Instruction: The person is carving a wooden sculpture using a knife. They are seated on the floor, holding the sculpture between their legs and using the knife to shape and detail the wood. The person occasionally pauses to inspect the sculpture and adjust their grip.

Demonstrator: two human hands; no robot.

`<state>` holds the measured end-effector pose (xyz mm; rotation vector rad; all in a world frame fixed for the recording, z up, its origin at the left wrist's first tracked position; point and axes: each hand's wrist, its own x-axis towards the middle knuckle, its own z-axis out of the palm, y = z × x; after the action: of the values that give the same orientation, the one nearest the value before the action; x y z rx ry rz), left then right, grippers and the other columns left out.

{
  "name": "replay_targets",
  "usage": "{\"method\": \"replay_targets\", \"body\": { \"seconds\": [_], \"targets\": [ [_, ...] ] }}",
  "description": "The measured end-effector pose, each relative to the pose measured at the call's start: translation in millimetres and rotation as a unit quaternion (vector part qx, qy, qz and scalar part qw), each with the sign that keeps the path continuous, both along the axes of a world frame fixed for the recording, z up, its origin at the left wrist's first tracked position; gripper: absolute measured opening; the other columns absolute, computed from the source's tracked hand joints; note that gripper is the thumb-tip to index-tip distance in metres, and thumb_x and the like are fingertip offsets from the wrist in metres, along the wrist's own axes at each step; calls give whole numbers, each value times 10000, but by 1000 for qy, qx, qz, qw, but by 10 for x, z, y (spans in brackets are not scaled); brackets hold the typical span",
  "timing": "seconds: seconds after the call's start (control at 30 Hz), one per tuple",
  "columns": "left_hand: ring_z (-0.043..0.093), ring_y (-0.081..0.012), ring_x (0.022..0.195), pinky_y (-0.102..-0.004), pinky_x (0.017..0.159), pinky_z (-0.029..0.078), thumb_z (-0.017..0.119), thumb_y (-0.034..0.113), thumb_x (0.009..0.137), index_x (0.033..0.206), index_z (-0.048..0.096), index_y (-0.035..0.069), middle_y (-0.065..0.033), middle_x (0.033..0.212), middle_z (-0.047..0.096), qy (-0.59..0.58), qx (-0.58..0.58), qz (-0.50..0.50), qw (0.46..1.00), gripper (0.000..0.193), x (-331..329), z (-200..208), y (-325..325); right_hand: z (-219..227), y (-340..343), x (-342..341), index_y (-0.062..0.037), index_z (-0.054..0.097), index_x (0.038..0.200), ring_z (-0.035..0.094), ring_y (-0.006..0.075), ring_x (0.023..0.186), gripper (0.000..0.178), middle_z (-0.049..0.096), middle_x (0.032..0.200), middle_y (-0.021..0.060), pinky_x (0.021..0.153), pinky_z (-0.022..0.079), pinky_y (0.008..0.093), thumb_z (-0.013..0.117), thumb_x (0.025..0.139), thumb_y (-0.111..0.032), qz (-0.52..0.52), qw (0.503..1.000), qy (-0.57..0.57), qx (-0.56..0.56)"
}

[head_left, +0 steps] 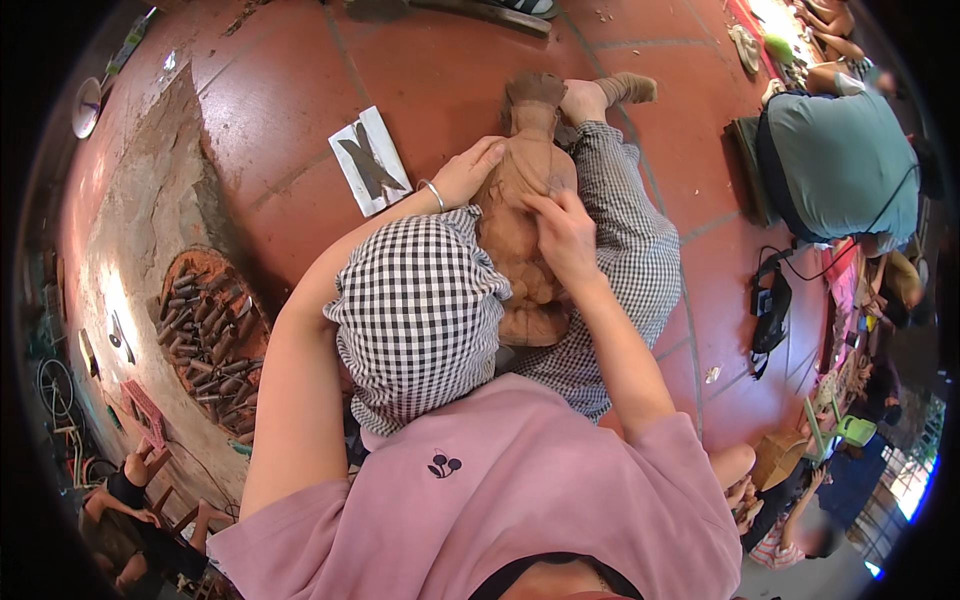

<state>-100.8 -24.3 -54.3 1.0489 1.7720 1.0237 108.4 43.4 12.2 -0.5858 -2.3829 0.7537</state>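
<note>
A brown carved wooden figure [520, 245] lies between my legs, its darker top end [537, 90] pointing away from me. My left hand [472, 172] rests along the figure's upper left side, fingers stretched out against the wood. On its upper right part, my right hand [567, 232] is closed with the fingertips pressed to the carved surface. Whatever sits in that pinch is too small or hidden to make out. Left of the figure, a white sheet [352, 190] lies on the floor with dark, pointed flat pieces [370, 168] on it.
On the left, a round tray [262, 292] of many carving tools sits on a greyish slab [150, 215]. A black bag [770, 310] with a cable lies on the red tiles [285, 130] at right. Other people sit nearby, one in a green shirt [845, 160].
</note>
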Motion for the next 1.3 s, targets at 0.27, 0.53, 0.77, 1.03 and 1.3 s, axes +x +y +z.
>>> {"method": "replay_targets", "body": {
  "seconds": [0.27,0.53,0.77,1.03,1.3],
  "targets": [
    [522,-390,1266,-426,1059,399,341,546,1023,1405,453,121,-217,1330,575,-25,66,-2,998,582,-33,-208,25,-11,-73,-124,-19,716,1009,592,283,697,237,562,802,121,622,504,355,667,789,58,-9,1000,-5,19],
    [521,-397,1265,-425,1064,397,349,562,1013,1410,467,140,-210,1338,575,3,4,0,1000,591,-21,-40,-3,-88,-58,262,-24,719,1004,589,262,689,221,554,794,108,613,497,350,661,810,64,-32,999,5,-29],
    [541,-382,1245,-420,1045,417,369,561,1005,1404,483,158,-203,1322,588,7,28,-4,1000,579,-110,-161,47,35,-63,-277,-35,724,953,606,308,750,167,567,817,125,673,508,375,665,802,2,-22,1000,1,6],
    [562,-390,1199,-447,1021,441,441,429,996,1395,508,200,-188,1315,591,142,46,8,989,464,-39,208,1,73,-64,214,-41,687,996,609,188,652,119,593,718,64,579,476,339,664,887,-83,-138,974,-7,-181],
    [620,-297,1065,-381,894,525,693,36,751,1121,677,120,-100,1206,626,308,327,-239,861,379,25,1051,167,-19,224,-258,-54,576,981,527,79,580,103,621,726,8,497,376,215,600,977,-154,-96,690,243,-675]
  ]
}}
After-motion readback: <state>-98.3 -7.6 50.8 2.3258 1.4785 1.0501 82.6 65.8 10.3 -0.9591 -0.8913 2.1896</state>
